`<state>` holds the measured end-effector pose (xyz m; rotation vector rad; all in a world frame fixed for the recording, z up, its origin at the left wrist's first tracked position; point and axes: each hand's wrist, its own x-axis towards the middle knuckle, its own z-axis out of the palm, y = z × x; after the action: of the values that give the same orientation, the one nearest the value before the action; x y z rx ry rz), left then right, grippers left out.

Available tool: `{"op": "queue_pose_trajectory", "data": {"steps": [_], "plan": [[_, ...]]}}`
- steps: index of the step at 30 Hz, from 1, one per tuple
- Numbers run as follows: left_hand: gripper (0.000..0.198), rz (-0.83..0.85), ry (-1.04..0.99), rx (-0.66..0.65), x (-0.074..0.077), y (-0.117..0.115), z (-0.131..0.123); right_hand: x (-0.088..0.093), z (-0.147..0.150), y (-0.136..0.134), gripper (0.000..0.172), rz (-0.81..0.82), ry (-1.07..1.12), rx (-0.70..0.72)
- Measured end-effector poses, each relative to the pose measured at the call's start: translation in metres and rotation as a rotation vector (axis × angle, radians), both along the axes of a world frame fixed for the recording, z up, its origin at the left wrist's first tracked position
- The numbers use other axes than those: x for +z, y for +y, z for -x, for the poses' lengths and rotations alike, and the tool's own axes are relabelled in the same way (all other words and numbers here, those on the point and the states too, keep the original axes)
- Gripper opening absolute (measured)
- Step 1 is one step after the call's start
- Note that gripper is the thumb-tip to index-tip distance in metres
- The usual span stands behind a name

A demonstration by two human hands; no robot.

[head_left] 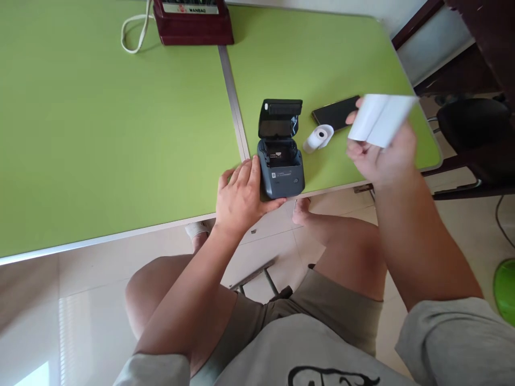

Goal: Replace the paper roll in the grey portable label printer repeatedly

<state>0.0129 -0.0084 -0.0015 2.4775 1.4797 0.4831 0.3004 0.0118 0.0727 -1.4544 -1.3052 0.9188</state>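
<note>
A small dark label printer (281, 174) stands at the table's front edge with its lid (280, 118) raised, showing the hollow inside. My left hand (241, 195) holds its left side, the fingers along the body and the thumb across the front bottom edge. Off to the right and raised above the table, my right hand (380, 153) grips a white roll of label paper (378, 118) with a loose flap; motion blurs it slightly. A smaller white paper roll (316, 140) with a dark core hole lies just right of the printer.
Behind the small roll lies a black phone (336, 112). A dark red desk calendar (195, 27) with a white cord (134, 32) sits at the back of the green table (120, 134). A metal strip (233, 102) crosses the tabletop. A dark chair (475, 123) stands at right.
</note>
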Motion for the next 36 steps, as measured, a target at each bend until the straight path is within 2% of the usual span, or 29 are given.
{"op": "queue_pose_trajectory", "data": {"steps": [4, 7, 9, 11, 13, 15, 20, 22, 24, 26, 28, 29, 31, 33, 36], "plan": [[0.116, 0.024, -0.014, 0.003, 0.001, 0.002, 0.000, -0.039, -0.020, -0.016, 0.039, 0.132, 0.082, -0.258], [0.118, 0.036, -0.023, 0.009, 0.000, 0.003, 0.000, -0.053, -0.016, -0.017, 0.037, 0.112, 0.023, -0.380], [0.118, 0.043, -0.024, 0.007, 0.000, 0.003, 0.001, -0.055, -0.014, -0.014, 0.030, 0.083, -0.110, -0.395], [0.119, 0.045, -0.027, 0.006, 0.000, 0.003, 0.000, -0.056, -0.019, -0.009, 0.026, 0.033, -0.336, -0.380], [0.119, 0.040, -0.030, 0.006, -0.001, 0.003, 0.000, -0.059, -0.029, -0.003, 0.025, -0.033, -0.570, -0.385], [0.121, 0.036, -0.032, 0.006, -0.001, 0.003, -0.001, -0.066, -0.041, 0.002, 0.024, -0.079, -0.708, -0.406], [0.125, 0.034, -0.033, 0.005, 0.000, 0.003, -0.001, -0.089, -0.068, 0.003, 0.051, -0.009, -0.747, -0.313], [0.122, 0.036, -0.038, 0.007, 0.000, 0.003, 0.000, -0.090, -0.070, -0.002, 0.062, -0.021, -0.716, -0.280], [0.119, 0.038, -0.046, 0.008, 0.000, 0.003, 0.000, -0.083, -0.063, -0.010, 0.064, -0.134, -0.720, -0.313], [0.116, 0.041, -0.053, 0.007, 0.000, 0.003, 0.000, -0.071, -0.046, -0.018, 0.052, -0.291, -0.774, -0.382], [0.115, 0.044, -0.054, 0.005, -0.001, 0.003, 0.000, -0.059, -0.022, -0.022, 0.041, -0.382, -0.833, -0.364], [0.115, 0.045, -0.054, 0.005, -0.001, 0.003, 0.000, -0.055, -0.009, -0.022, 0.039, -0.358, -0.859, -0.282], [0.115, 0.044, -0.058, 0.011, -0.001, 0.003, 0.000, -0.050, 0.014, -0.016, 0.038, -0.224, -0.891, -0.209], [0.114, 0.046, -0.062, 0.012, -0.001, 0.003, 0.000, -0.050, 0.030, -0.004, 0.037, -0.118, -0.899, -0.184], [0.112, 0.054, -0.063, 0.005, 0.000, 0.003, 0.000, -0.056, 0.037, 0.014, 0.035, -0.049, -0.888, -0.202]]}}
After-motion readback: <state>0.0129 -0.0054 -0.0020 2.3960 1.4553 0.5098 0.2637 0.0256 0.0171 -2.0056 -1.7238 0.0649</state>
